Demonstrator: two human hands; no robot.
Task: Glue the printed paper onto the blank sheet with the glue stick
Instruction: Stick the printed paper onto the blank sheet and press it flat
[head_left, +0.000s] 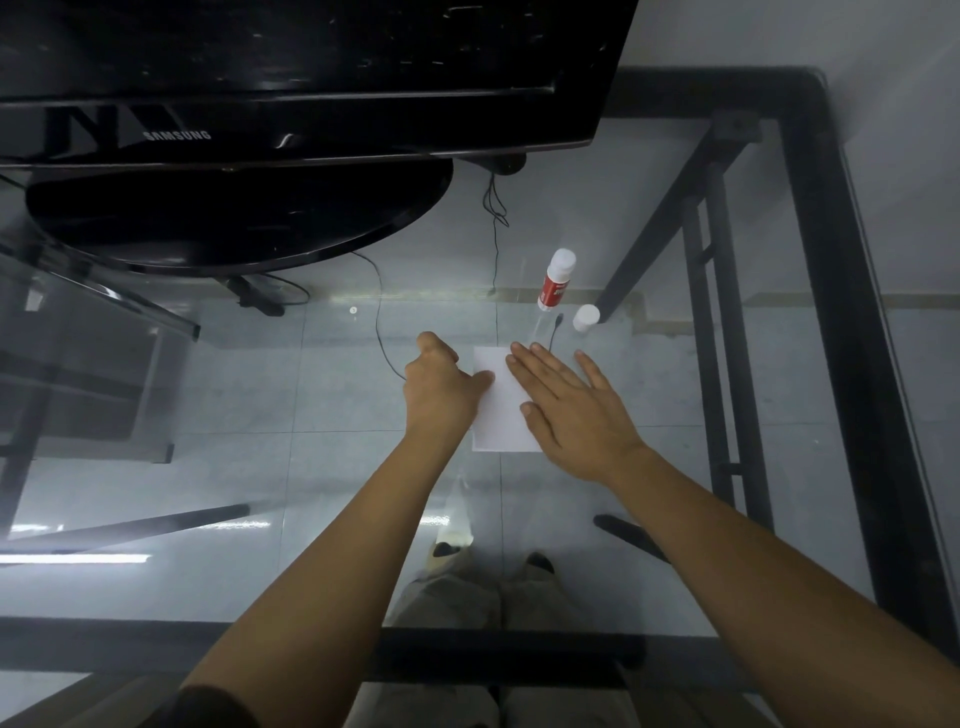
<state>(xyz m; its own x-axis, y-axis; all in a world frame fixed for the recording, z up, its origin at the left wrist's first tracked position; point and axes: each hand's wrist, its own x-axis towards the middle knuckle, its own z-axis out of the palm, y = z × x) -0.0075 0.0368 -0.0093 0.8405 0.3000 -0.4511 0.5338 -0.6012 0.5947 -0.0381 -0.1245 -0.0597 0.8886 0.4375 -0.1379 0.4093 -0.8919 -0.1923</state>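
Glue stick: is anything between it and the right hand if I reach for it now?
Nothing visible blocks it. The glue stick stands upright on the glass table beyond the paper, with open glass between. Its cap stands apart to its right. The right hand lies flat on the paper; the left hand holds the paper's left edge.

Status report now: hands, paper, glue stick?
Right hand flat on paper. Left hand at its left edge. Glue stick upright, cap off beside it. Nothing blocking.
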